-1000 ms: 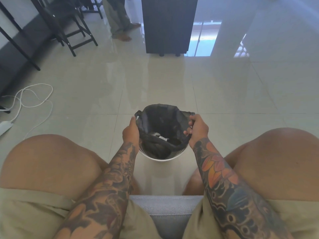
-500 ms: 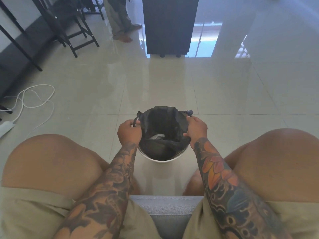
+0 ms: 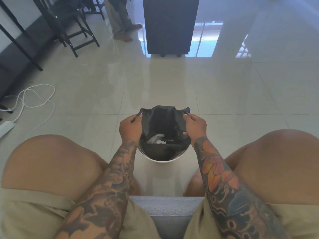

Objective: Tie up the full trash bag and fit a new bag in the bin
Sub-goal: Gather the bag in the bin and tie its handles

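Left hand (image 3: 130,129) fingers (image 3: 133,118) pinching left top edge of black trash bag (image 3: 163,121); right hand (image 3: 196,127) fingers (image 3: 187,116) pinching right top edge. Bag mouth held open, lifted partly out of white bin (image 3: 160,158) on tiled floor (image 3: 155,80) between the knees. Inside bag: crumpled white paper (image 3: 156,138), dark scraps. White cable (image 3: 34,99) far left.

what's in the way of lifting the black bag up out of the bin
Nothing visible. The left hand and right hand already pinch the black bag at its top corners, its mouth stands above the white bin, and only open floor surrounds it.
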